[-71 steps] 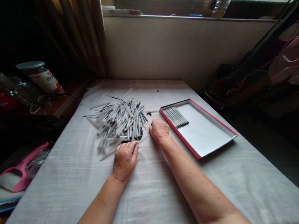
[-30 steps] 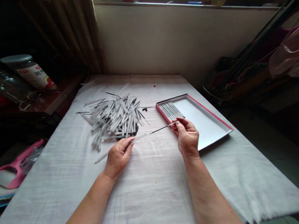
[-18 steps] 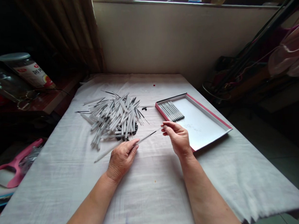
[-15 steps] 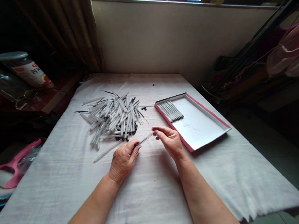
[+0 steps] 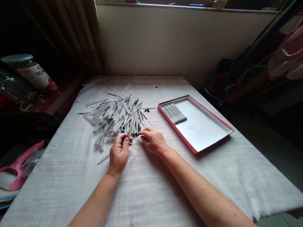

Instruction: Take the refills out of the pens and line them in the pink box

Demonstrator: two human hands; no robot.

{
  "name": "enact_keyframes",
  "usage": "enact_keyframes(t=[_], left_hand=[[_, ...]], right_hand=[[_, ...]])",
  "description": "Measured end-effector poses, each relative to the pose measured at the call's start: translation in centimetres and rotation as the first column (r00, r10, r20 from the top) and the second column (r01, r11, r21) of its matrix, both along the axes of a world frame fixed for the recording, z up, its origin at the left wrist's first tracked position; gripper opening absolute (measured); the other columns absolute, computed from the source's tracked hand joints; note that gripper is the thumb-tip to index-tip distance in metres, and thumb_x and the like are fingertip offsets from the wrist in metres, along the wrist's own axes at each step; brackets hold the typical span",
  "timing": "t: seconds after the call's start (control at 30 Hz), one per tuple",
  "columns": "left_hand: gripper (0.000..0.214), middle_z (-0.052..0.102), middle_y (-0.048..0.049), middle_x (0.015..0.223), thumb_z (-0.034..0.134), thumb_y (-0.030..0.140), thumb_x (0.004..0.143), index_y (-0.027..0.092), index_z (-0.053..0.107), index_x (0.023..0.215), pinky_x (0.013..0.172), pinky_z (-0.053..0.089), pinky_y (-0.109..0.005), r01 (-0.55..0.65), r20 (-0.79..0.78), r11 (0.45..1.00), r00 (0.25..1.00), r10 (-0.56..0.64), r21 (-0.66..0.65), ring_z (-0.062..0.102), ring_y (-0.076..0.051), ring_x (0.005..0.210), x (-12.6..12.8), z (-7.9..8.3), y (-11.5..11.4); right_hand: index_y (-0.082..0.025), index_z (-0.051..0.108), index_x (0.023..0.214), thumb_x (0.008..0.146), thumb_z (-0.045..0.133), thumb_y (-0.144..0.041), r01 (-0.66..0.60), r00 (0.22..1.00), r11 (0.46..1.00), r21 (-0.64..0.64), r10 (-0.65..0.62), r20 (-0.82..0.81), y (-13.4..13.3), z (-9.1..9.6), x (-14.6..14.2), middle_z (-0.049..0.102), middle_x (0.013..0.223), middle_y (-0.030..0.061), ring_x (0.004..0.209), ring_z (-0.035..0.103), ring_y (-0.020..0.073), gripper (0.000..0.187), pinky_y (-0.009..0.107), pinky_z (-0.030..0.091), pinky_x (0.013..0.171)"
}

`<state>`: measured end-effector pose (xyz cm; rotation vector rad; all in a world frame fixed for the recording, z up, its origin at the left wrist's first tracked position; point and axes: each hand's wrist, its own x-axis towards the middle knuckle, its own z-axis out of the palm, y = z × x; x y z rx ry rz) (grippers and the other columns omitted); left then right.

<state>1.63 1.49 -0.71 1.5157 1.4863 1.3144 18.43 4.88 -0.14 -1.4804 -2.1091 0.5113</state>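
In the head view, the left hand is at the near edge of a loose pile of pens and barrels, thumb and fingers closed on a pale pen barrel; its far end is hard to make out against the pile. The right hand reaches in from the right, fingertips just beside the black caps at the pile's near right edge. Its fingers are bent, and I cannot tell whether they grip a cap.

The pile spreads over the left half of a pale tablecloth, with thin dark refills poking out on its far and left sides. A single tube lies near the left hand. A few small black pieces lie apart, to the right of the pile.

Farther right, a shallow red-edged box lid holds a neat row of pens in its far left corner, black ends toward the near side. Beyond the table's left edge, a jar leans on a dark wooden surface.
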Motion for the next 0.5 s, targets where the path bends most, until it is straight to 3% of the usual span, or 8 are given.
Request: enact_keyframes(t=[0.13, 0.27, 0.33, 0.4, 0.43, 0.5], left_hand=[[0.027, 0.072, -0.0047, 0.085, 0.049, 0.043, 0.090, 0.018, 0.056, 0.100, 0.063, 0.053, -0.026, 0.008, 0.033, 1.000, 0.999, -0.008, -0.009, 0.066, -0.014, 0.066, -0.1, -0.4, 0.2], [0.026, 0.073, -0.0043, 0.083, 0.051, 0.041, 0.088, 0.018, 0.058, 0.100, 0.064, 0.054, -0.026, 0.015, 0.020, 1.000, 1.000, -0.015, -0.004, 0.067, -0.014, 0.066, 0.0, -0.6, 0.2], [0.026, 0.073, -0.0042, 0.082, 0.053, 0.040, 0.087, 0.018, 0.060, 0.100, 0.066, 0.055, -0.027, 0.017, 0.000, 1.000, 1.000, -0.017, 0.003, 0.067, -0.014, 0.066, 0.0, -0.7, 0.2], [0.027, 0.073, -0.0045, 0.083, 0.056, 0.040, 0.086, 0.018, 0.063, 0.099, 0.066, 0.054, -0.027, 0.018, -0.037, 1.000, 0.999, -0.018, 0.013, 0.067, -0.015, 0.067, 0.0, -0.8, 0.2], [0.027, 0.073, -0.0050, 0.084, 0.057, 0.040, 0.085, 0.018, 0.065, 0.099, 0.066, 0.054, -0.026, 0.022, -0.063, 1.000, 0.998, -0.021, 0.021, 0.068, -0.015, 0.069, 0.0, -0.8, 0.1], [0.025, 0.074, -0.0059, 0.089, 0.058, 0.037, 0.084, 0.019, 0.068, 0.098, 0.067, 0.054, -0.025, 0.048, -0.128, 0.998, 0.991, -0.041, 0.047, 0.068, -0.017, 0.076, 0.1, -0.7, -0.1]], right_hand=[[-0.030, 0.069, 0.103, 0.087, 0.053, -0.026, -0.002, 0.963, 1.000, -0.011, 0.005, 0.270, 1.2, 1.0, -1.4, 0.066, 0.105, 0.0043, 0.087, 0.064, 0.0201, 0.023, 0.028, 0.047, 0.068], [-0.025, 0.067, 0.100, 0.091, 0.047, -0.027, -0.009, 0.950, 1.000, -0.012, 0.013, 0.311, 1.7, 1.1, -1.8, 0.066, 0.105, 0.0078, 0.088, 0.063, 0.0204, 0.022, 0.028, 0.046, 0.070], [-0.022, 0.066, 0.099, 0.090, 0.048, -0.024, 0.019, 0.979, 1.000, -0.003, -0.018, 0.201, 1.4, 0.8, -1.3, 0.068, 0.100, 0.0085, 0.087, 0.062, 0.0204, 0.020, 0.029, 0.046, 0.073], [-0.021, 0.067, 0.094, 0.088, 0.051, -0.023, 0.084, 0.996, 0.996, -0.021, -0.085, -0.037, 0.8, 0.3, -0.2, 0.070, 0.090, 0.0058, 0.081, 0.062, 0.0187, 0.017, 0.029, 0.046, 0.074], [-0.021, 0.067, 0.090, 0.087, 0.053, -0.025, 0.120, 0.973, 0.992, -0.050, -0.127, -0.190, 0.4, 0.1, 0.5, 0.070, 0.085, 0.0042, 0.077, 0.062, 0.0175, 0.016, 0.028, 0.046, 0.072], [-0.020, 0.068, 0.085, 0.082, 0.057, -0.030, 0.162, 0.848, 0.975, -0.153, -0.217, -0.484, -0.6, -0.1, 1.9, 0.069, 0.078, 0.0024, 0.068, 0.060, 0.0150, 0.015, 0.027, 0.046, 0.066]])
